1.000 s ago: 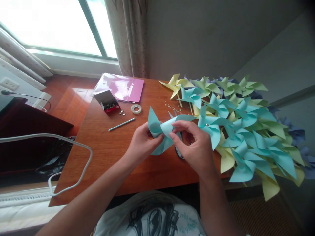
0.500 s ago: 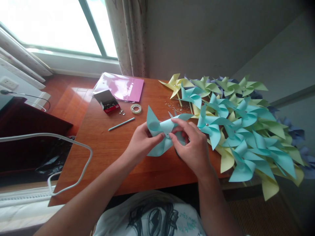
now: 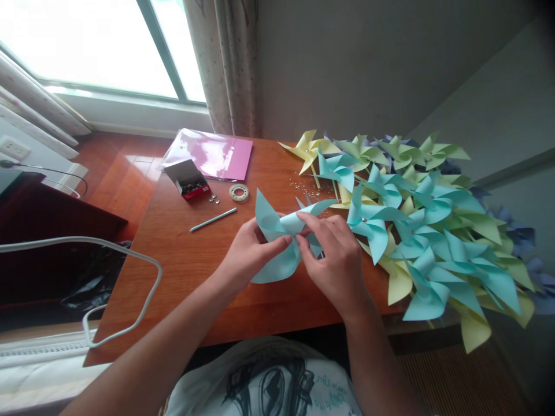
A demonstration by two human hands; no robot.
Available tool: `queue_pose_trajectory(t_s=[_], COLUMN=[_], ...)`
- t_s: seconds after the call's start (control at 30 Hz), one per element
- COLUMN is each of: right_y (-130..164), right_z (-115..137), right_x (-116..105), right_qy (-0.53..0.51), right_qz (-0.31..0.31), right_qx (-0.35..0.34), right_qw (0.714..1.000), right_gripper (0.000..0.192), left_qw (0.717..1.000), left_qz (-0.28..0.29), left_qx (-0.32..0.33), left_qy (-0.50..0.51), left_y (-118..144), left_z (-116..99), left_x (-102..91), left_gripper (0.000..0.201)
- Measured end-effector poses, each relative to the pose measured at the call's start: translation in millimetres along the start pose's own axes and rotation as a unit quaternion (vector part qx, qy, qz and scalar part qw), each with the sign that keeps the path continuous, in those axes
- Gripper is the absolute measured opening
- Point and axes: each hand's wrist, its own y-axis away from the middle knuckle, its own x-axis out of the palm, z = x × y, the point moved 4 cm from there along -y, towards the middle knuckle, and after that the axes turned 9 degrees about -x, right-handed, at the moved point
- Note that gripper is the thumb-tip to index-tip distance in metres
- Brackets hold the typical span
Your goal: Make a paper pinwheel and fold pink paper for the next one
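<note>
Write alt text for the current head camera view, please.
A person's left hand and right hand hold a blue paper pinwheel over a wooden table. Other pinwheels, blue, green and yellow, crowd the right side; an open box, tape roll and thin stick lie farther left.

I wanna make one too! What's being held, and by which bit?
A blue paper pinwheel, pinched near its middle by the left hand and right hand.

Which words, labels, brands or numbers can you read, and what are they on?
None can be read.
Shirt: green lettering, too blurred.
Red box: any print is too small.
Held pinwheel: no lettering visible.
</note>
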Motion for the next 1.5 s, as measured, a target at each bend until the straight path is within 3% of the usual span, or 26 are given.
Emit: queue_pose_trajectory(t_s=[0.17,0.3,0.5,0.77,0.87,1.03,1.23,1.5], right_y=[0.5,1.3,10.1,21.3,21.7,21.1,22.7,21.4], right_z=[1.6,3.2,-8.2,-23.3,-21.5,-20.5,-21.2,-20.2], right_x=[1.2,-2.8,-22.3,3.9,9.9,12.5,13.9,10.7], right_qy=[0.013,-0.019,-0.062,-0.231,-0.244,-0.226,-0.21,-0.208], right_qz=[-0.001,-0.019,-0.138,-0.001,-0.007,-0.034,-0.033,-0.011], right_qx=[-0.009,0.008,0.134,0.212,0.221,0.226,0.241,0.265], right_qw=[1.0,1.0,0.979,0.95,0.944,0.947,0.947,0.942], right_gripper=[0.035,0.036,0.026,0.025,0.008,0.019,0.026,0.017], left_qw=[1.0,0.999,0.998,0.998,0.997,0.994,0.994,0.998], left_qz=[-0.013,-0.025,-0.057,-0.049,-0.026,-0.006,-0.003,0.019], left_qx=[0.001,-0.005,0.004,0.022,0.045,0.078,0.072,0.045], left_qy=[-0.016,-0.018,-0.02,-0.035,-0.053,-0.079,-0.079,-0.036], left_y=[-1.0,-0.4,1.2,-0.2,-1.1,-1.9,-1.2,-1.3], left_z=[0.3,-1.1,-3.9,-2.3,-1.5,1.0,-1.0,-2.7], left_x=[-2.2,-2.2,-2.8,-4.2,-3.2,-2.7,-1.3,1.1], left_gripper=[0.049,0.045,0.04,0.044,0.039,0.033,0.036,0.034])
